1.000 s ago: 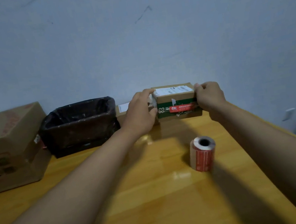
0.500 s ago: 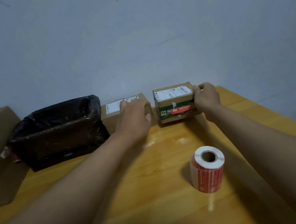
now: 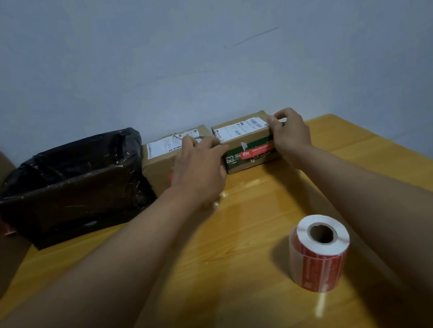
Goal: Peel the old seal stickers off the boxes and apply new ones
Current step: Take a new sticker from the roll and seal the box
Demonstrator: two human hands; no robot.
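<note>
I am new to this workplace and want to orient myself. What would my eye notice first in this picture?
Two bare arms reach across the wooden table to a small box with a green band and red sticker at the wall; the right hand grips its right end. Nearer, a roll of red stickers stands alone. At far left sits a black-lined bin.
</note>
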